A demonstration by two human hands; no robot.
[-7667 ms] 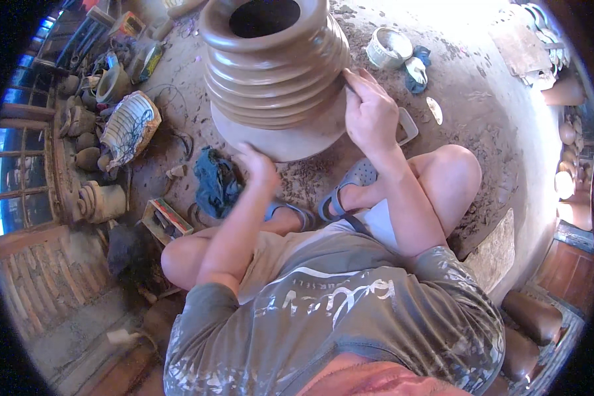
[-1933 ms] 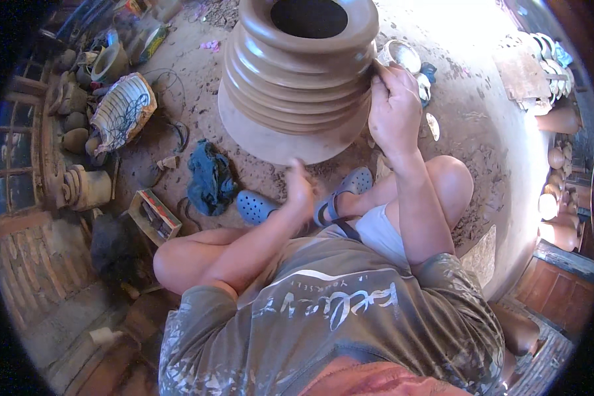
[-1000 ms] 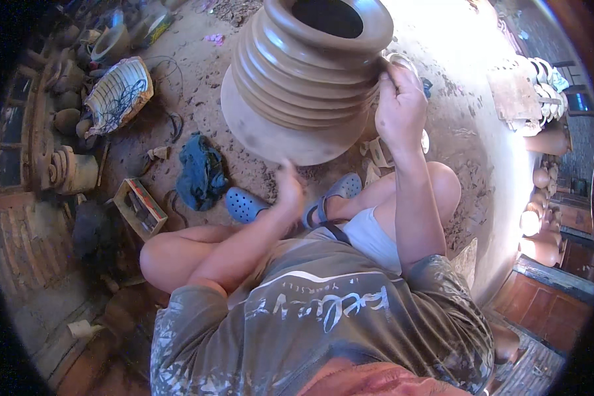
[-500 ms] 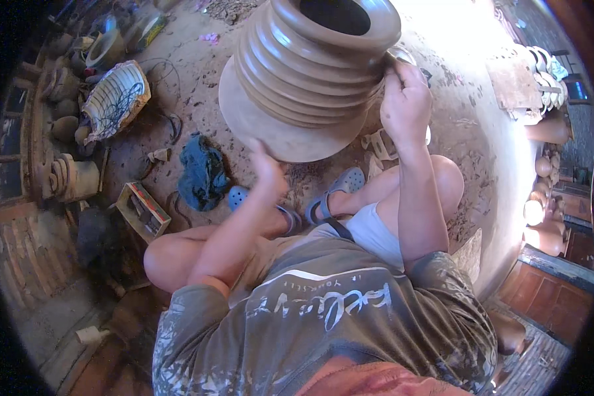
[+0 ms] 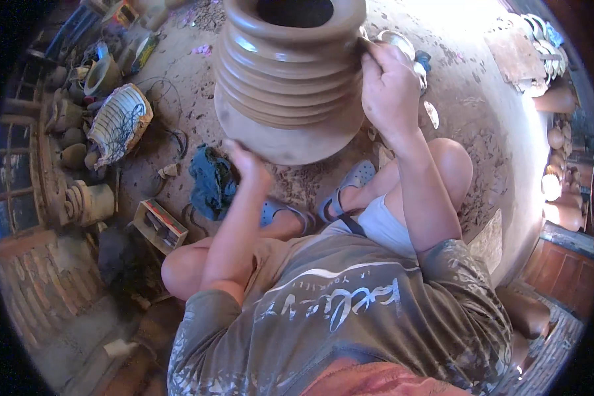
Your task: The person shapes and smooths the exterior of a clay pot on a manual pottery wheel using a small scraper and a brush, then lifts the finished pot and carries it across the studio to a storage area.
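Note:
A large wet brown clay pot with ridged walls and a wide dark mouth stands upright on a round, flat potter's wheel. At the pot's right side, just under its rim, my right hand has its fingers pinched together against the clay. Whatever those fingers hold, if anything, is hidden. Low on the left, my left hand is at the near-left edge of the wheel, fingers stretched out and holding nothing. The inside of the pot is too dark to make out.
Left on the dirt floor lie a blue-green cloth, an open box and a ribbed basket. A metal bowl sits behind my right hand. More clay pots line the right. My feet wear blue clogs.
The view has shifted, so the pot appears farther left and higher. My left hand has moved slightly left along the wheel's edge. The right hand keeps its place below the rim.

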